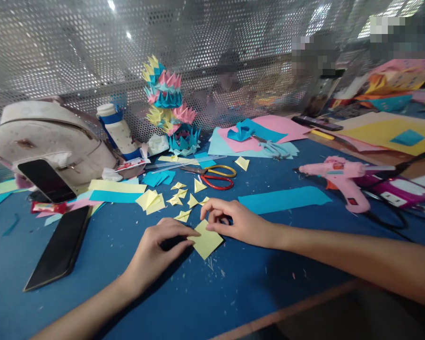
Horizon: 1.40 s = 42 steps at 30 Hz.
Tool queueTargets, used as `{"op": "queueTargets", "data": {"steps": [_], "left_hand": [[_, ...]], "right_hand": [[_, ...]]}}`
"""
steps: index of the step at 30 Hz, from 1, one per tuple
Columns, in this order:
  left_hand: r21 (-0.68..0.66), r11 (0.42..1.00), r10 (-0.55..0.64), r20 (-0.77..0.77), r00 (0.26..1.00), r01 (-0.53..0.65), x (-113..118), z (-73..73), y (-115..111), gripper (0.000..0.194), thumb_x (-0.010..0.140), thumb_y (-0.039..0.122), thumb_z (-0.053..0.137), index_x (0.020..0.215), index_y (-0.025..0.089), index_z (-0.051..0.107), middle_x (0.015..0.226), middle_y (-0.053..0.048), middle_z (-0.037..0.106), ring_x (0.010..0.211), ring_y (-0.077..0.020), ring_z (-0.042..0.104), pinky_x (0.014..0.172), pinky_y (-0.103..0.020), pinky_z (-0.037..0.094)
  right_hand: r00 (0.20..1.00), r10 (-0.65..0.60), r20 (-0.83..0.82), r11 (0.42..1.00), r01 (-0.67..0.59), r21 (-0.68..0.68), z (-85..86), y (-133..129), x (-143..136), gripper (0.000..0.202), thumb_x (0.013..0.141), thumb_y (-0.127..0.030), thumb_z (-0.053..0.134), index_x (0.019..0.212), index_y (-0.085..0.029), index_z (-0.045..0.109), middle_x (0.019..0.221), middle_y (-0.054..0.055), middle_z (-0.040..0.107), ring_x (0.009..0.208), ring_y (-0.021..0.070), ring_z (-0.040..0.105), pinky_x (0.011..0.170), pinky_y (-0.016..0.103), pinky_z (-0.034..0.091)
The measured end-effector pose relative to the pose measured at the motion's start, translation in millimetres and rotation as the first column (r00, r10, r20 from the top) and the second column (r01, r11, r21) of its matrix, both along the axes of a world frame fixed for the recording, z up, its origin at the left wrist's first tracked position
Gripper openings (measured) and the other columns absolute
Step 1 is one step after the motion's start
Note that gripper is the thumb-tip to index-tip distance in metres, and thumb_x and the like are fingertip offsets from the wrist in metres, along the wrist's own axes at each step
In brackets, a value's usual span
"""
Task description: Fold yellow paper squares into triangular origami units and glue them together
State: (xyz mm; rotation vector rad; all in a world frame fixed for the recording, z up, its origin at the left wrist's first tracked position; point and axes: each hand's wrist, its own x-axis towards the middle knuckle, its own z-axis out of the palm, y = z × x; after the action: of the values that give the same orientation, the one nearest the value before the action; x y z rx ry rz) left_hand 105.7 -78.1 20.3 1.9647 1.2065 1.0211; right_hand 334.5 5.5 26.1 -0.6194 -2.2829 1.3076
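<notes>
A small yellow paper square (208,243) lies on the blue table, turned with one corner toward me. My left hand (165,243) pinches its left corner between thumb and fingers. From the upper right, my right hand (230,221) has its thumb and curled fingers at the square's top corner. Just beyond my hands are several small folded yellow pieces (176,199) and a stack of yellow squares (151,202). Scissors with one yellow and one red handle (216,177) lie open behind them. A long blue paper strip (283,199) is beyond my right hand.
On the left are a black phone (58,250), a second phone (47,179), a white backpack (49,137) and a bottle (118,132). A folded-paper tower (172,104) stands at the back. To the right lies a pink glue gun (347,179) with its cable. People sit behind the mesh.
</notes>
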Motion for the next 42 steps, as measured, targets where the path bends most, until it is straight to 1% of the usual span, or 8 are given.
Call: {"op": "queueTargets", "data": {"steps": [7,11,16,21,28,34,39,42], "left_hand": [[-0.031,0.989,0.147,0.086,0.985,-0.145,-5,-4.2,1,0.019,0.087,0.022,0.07,0.105,0.025,0.075,0.095,-0.003,0.076,0.08,-0.0157,0.069,0.077,-0.027,0.054],[-0.071,0.983,0.175,0.13,0.976,-0.167,-6,-4.1,4,0.024,0.084,0.023,0.072,0.108,0.022,0.074,0.091,-0.004,0.077,0.075,-0.0152,0.069,0.073,-0.026,0.057],[-0.116,0.98,0.176,0.16,0.971,-0.159,-1,-2.1,5,0.008,0.083,0.026,0.072,0.087,0.02,0.076,0.083,-0.004,0.076,0.074,-0.0167,0.07,0.071,-0.026,0.057],[-0.159,0.977,0.172,0.174,0.97,-0.144,9,-1.1,3,0.009,0.083,0.027,0.072,0.08,0.018,0.074,0.078,-0.003,0.074,0.07,-0.0155,0.068,0.068,-0.025,0.055],[-0.189,0.969,0.198,0.215,0.956,-0.159,15,-0.3,4,0.011,0.083,0.028,0.071,0.08,0.018,0.072,0.076,-0.003,0.072,0.069,-0.0143,0.065,0.066,-0.024,0.052],[-0.188,0.971,0.195,0.249,0.949,-0.15,20,-0.9,2,0.012,0.082,0.028,0.073,0.082,0.017,0.069,0.078,-0.003,0.068,0.071,-0.0142,0.061,0.068,-0.025,0.05],[-0.183,0.971,0.207,0.309,0.928,-0.155,22,-4.3,3,0.03,0.077,0.028,0.078,0.099,0.02,0.06,0.086,0.0,0.06,0.073,-0.0122,0.056,0.069,-0.024,0.049],[-0.213,0.97,0.182,0.321,0.929,-0.116,22,-5.4,3,0.031,0.077,0.028,0.077,0.1,0.019,0.058,0.089,-0.002,0.063,0.076,-0.0133,0.059,0.07,-0.025,0.049]], "right_hand": [[0.999,-0.036,-0.015,0.999,0.036,-0.02,3.2,0,-1,0.021,0.092,-0.026,0.062,0.11,-0.02,0.053,0.074,-0.004,0.062,0.066,0.0111,0.047,0.061,0.026,0.035],[0.999,-0.036,-0.037,0.999,0.035,-0.037,4.3,1,0,0.022,0.091,-0.024,0.061,0.111,-0.019,0.054,0.081,-0.001,0.065,0.071,0.0119,0.052,0.062,0.027,0.037],[0.997,-0.044,-0.064,0.998,0.042,-0.038,4.0,-2,-3,0.014,0.091,-0.023,0.062,0.103,-0.019,0.056,0.086,0.0,0.065,0.075,0.0121,0.057,0.061,0.026,0.038],[0.995,-0.052,-0.083,0.999,0.051,-0.009,-0.1,-4,-7,0.006,0.088,-0.022,0.064,0.092,-0.018,0.061,0.092,0.001,0.062,0.069,0.0095,0.052,0.059,0.023,0.041],[0.991,-0.061,-0.117,0.979,0.036,-0.203,-0.5,-7,-7,0.02,0.092,-0.037,0.064,0.094,-0.018,0.06,0.079,-0.001,0.061,0.068,0.0106,0.058,0.06,0.022,0.048],[0.986,-0.107,-0.131,0.968,0.074,-0.24,-0.8,-8,-9,0.02,0.082,-0.029,0.073,0.097,-0.017,0.067,0.089,0.002,0.07,0.08,0.0139,0.066,0.076,0.027,0.055],[0.974,-0.158,-0.164,0.917,0.083,-0.39,-4.2,-7,-11,0.027,0.078,-0.03,0.077,0.098,-0.018,0.064,0.08,0.0,0.07,0.071,0.013,0.066,0.067,0.026,0.056],[0.973,-0.151,-0.175,0.895,0.059,-0.442,-5.2,-6,-12,0.03,0.078,-0.03,0.077,0.1,-0.017,0.061,0.078,-0.001,0.069,0.066,0.0114,0.065,0.063,0.025,0.056]]}}
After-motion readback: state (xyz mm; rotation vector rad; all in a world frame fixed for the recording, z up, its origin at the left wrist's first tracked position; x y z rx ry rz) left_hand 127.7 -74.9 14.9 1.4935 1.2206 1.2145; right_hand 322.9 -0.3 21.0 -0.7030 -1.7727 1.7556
